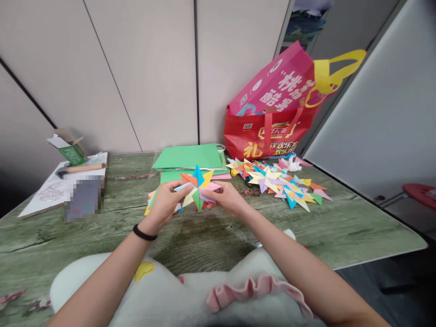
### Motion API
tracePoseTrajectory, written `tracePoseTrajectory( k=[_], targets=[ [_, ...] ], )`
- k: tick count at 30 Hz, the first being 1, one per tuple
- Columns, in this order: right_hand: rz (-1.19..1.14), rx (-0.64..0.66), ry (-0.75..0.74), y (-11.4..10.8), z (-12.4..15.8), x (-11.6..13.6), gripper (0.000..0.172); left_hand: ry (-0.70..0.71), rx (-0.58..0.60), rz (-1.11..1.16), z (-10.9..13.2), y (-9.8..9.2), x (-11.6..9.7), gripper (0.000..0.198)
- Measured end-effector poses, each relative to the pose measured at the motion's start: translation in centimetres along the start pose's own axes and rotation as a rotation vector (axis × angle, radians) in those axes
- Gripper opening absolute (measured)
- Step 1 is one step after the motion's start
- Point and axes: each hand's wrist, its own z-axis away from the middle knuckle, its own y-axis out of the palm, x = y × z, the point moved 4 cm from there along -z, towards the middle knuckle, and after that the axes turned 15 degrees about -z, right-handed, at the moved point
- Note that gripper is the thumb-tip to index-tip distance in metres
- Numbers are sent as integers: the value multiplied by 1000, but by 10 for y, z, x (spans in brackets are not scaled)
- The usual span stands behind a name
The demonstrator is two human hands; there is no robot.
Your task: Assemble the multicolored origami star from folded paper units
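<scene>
From here I read yellow 礼 and 送欢乐 on the glossy red carrier bag; above it, the tilted, yellow-handled pink bag shows white 桃 and 酷. Both carry square codes.

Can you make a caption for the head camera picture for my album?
A left hand and right hand hold a many-coloured folded-paper star above a green wood-grain table.

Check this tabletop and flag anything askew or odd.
The pink package leans steeply above the red bag, its yellow handle jutting right. A crumpled white scrap lies among the folded paper pieces, odd beside their crisp points. The held paper star shows no visible damage.
</scene>
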Motion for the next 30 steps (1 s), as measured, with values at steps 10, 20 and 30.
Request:
tracePoseTrajectory(
  k=[10,20,30],
  targets=[
    [49,-45,-66,-5,-4,-3,35,-110,116,96,1,4,4,41],
    [70,55,-2,3,0,-1,40,-135,-70,211,-1,-1,6,36],
    [65,80,88,5,2,-7,38,-51,-114,177,-2,-2,5,34]
  ],
)
